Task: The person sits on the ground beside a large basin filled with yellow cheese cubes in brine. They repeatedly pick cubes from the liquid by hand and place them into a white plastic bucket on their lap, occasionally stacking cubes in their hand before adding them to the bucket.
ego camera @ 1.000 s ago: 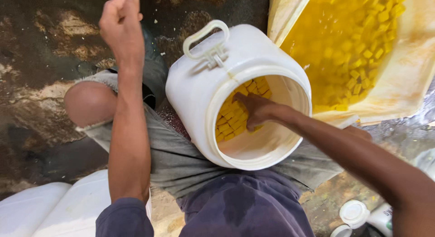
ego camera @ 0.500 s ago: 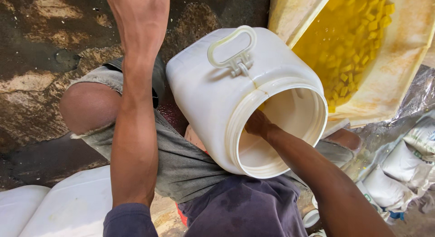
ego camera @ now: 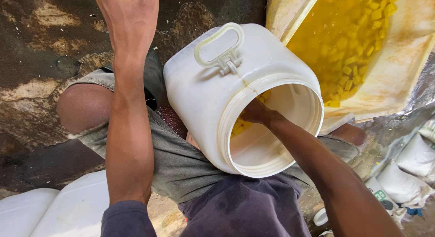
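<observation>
A big white plastic jar (ego camera: pixel 204 96) with a moulded handle (ego camera: pixel 219 44) lies tilted on my lap, its wide mouth facing me. My right hand (ego camera: pixel 256 112) reaches in through the mouth and touches yellow cubes (ego camera: pixel 238 127) lying along the jar's inner wall; its fingers are hidden in there. My left hand (ego camera: pixel 131 15) is stretched out forward, left of the jar, over the dark wet ground. Its fingers run off the top edge, so its grip is unseen.
A cream tray (ego camera: pixel 398 78) full of yellow cubes in yellow liquid (ego camera: pixel 349 42) stands right behind the jar. White containers (ego camera: pixel 59 210) sit at lower left. White bags (ego camera: pixel 408 169) and a small white cap (ego camera: pixel 321 216) lie at lower right.
The jar has tipped further toward me and my right hand has gone deeper into it. My left arm has stretched farther forward, the hand now partly out of view.
</observation>
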Available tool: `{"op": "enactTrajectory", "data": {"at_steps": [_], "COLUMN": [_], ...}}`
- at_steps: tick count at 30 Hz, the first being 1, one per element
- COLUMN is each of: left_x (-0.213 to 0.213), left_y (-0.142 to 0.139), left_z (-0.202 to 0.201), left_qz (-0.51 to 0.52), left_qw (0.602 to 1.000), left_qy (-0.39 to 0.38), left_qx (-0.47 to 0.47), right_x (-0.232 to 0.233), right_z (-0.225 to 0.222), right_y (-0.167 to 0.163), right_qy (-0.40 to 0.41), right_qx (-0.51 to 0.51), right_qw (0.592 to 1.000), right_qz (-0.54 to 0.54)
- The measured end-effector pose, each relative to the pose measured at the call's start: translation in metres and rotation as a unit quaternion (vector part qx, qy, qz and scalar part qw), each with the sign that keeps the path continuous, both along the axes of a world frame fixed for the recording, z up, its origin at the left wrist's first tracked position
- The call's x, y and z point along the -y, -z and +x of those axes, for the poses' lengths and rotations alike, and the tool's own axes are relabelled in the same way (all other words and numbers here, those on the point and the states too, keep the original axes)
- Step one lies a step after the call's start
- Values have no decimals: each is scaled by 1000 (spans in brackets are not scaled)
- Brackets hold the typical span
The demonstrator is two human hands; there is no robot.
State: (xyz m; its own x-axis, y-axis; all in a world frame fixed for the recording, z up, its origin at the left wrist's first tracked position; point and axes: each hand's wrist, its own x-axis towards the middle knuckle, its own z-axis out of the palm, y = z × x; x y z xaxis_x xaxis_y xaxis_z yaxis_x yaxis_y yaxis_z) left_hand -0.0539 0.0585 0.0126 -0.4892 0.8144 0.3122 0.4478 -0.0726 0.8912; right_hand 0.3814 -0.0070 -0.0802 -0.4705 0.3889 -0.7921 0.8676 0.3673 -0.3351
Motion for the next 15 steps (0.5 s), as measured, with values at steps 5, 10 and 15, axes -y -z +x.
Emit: {"op": "enactTrajectory", "data": {"at_steps": [5,10,15], "left_x": [0,-1,-5], "left_y": [-26,-46,-45], "left_z": [6,14,20], "left_qz": [46,-14,-41], "left_qw": [996,995,991], "left_qy": [47,34,33], "left_qx": [55,97,119], "right_x": [3,-17,-14], "right_z": [-5,-9,-13], "right_y": [1,4,11], "right_qy": [11,42,51], "right_qx": [32,99,179], "right_qw": [999,994,982], "right_qz": [-5,-8,-32]}}
